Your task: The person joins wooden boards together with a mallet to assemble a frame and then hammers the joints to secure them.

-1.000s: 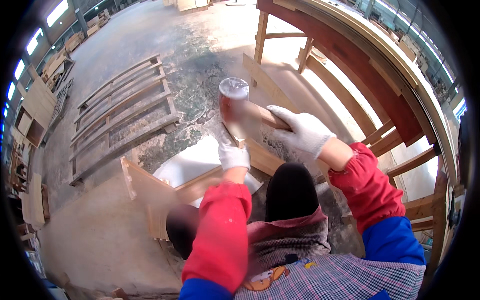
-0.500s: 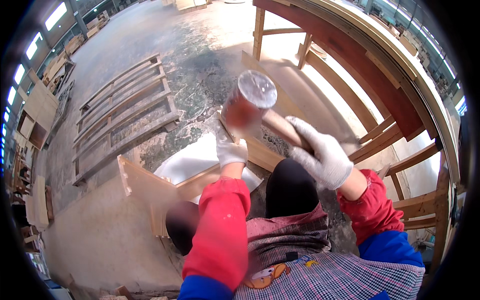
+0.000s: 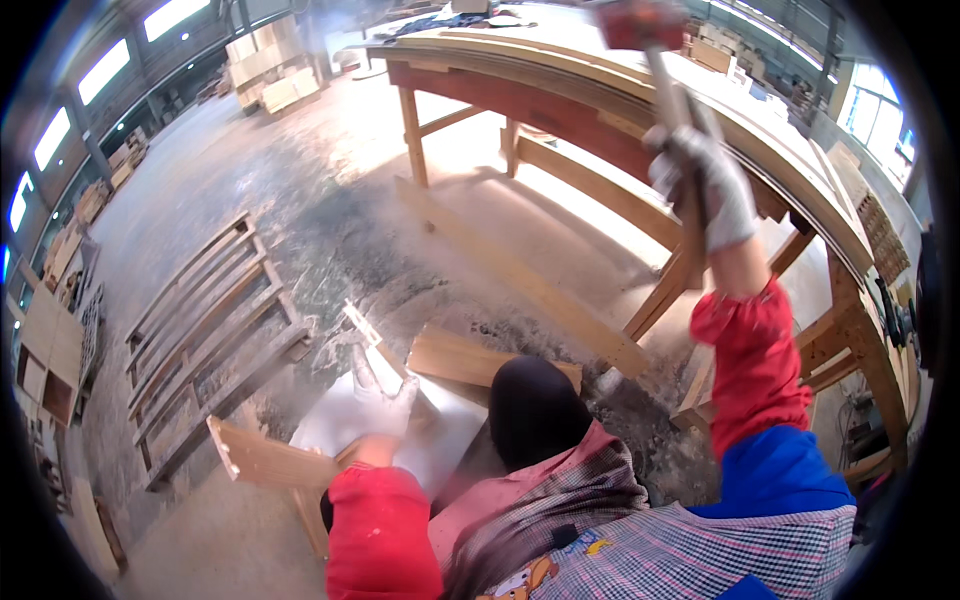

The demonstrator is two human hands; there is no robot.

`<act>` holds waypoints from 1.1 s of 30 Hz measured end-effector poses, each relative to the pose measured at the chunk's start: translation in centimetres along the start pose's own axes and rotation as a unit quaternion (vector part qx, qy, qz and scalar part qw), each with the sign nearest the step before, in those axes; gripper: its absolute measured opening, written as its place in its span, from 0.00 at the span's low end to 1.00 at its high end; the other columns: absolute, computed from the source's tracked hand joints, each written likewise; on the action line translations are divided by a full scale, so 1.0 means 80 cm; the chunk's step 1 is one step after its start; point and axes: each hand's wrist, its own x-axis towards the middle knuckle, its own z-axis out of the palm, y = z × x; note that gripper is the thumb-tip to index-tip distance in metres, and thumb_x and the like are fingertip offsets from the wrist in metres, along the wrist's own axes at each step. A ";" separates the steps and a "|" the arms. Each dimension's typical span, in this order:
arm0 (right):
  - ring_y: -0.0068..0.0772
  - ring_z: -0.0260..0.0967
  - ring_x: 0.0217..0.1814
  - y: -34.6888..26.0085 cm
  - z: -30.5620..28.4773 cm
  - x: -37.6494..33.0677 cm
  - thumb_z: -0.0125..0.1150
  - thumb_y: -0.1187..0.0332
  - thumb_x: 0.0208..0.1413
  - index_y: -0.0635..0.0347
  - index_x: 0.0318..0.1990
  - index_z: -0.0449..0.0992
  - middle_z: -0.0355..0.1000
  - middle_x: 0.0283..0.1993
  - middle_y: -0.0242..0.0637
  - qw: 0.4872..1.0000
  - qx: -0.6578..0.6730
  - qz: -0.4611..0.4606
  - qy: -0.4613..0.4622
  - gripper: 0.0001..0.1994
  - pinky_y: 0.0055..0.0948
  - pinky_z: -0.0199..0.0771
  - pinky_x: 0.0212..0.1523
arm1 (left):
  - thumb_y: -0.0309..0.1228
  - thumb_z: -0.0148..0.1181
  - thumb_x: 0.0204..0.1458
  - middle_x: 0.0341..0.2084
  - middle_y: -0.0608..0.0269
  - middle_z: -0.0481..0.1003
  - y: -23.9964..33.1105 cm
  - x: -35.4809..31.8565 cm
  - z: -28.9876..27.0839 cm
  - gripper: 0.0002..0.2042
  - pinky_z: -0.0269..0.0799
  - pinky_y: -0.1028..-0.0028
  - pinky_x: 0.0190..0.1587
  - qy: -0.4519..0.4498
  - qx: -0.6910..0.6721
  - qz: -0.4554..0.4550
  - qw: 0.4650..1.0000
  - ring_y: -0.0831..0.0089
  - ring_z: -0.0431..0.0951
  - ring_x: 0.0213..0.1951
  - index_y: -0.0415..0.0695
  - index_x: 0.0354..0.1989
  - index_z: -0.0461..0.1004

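Observation:
My right hand (image 3: 712, 185), in a white glove, is closed round the wooden handle of a red-headed mallet (image 3: 640, 25). The mallet is raised high at the right, its head blurred over the bench top. Low in front of me, my gloved left hand (image 3: 382, 405) rests against a narrow wooden board (image 3: 366, 328) with finger and thumb spread apart. Another board (image 3: 270, 452) joins it at the left, by my knee. A wider piece of wood (image 3: 455, 358) lies just right of that hand. White sheet material (image 3: 325, 412) is beneath these pieces.
A slatted wooden pallet (image 3: 215, 340) lies on the floor to the left. The long wooden workbench (image 3: 560, 110) crosses the far right, its legs and rails close to my right arm. A long plank (image 3: 520, 275) lies on the floor before it. Stacked wood (image 3: 270, 60) stands far off.
My right hand has swung the mallet up and away to the right from above my left hand. The left hand's fingers have spread on the board. My view has tilted up.

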 end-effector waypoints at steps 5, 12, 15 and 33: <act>0.11 0.58 0.23 -0.037 -0.152 0.112 0.49 0.64 0.63 0.50 0.33 0.66 0.61 0.23 0.20 0.962 0.213 0.162 -0.047 0.06 0.14 0.60 0.24 | 0.25 0.58 0.54 0.50 0.57 0.70 0.012 -0.052 -0.099 0.24 0.69 0.69 0.53 0.032 -0.192 0.040 0.980 0.69 0.72 0.51 0.36 0.59 0.62; 0.13 0.61 0.22 0.061 -0.098 0.007 0.50 0.58 0.62 0.50 0.44 0.70 0.67 0.29 0.21 0.988 0.031 0.146 0.044 0.09 0.14 0.66 0.23 | 0.21 0.53 0.56 0.40 0.62 0.74 -0.118 -0.167 -0.325 0.15 0.71 0.77 0.44 0.425 -0.107 -0.074 0.896 0.75 0.74 0.39 0.38 0.52 0.69; 0.14 0.62 0.22 0.139 -0.064 -0.038 0.51 0.56 0.62 0.50 0.48 0.72 0.70 0.31 0.22 0.968 -0.022 0.246 0.043 0.13 0.14 0.68 0.22 | 0.25 0.57 0.53 0.40 0.60 0.74 -0.291 -0.260 -0.361 0.17 0.72 0.74 0.44 0.448 0.022 -0.188 0.874 0.73 0.74 0.38 0.37 0.52 0.69; 0.22 0.66 0.25 0.400 -0.012 -0.089 0.51 0.54 0.61 0.53 0.37 0.74 0.70 0.30 0.28 0.876 0.120 0.460 0.080 0.13 0.20 0.70 0.24 | 0.58 0.64 0.42 0.71 0.53 0.39 -0.468 -0.253 -0.140 0.54 0.41 0.58 0.69 -0.157 0.423 -0.600 0.660 0.53 0.41 0.71 0.53 0.72 0.36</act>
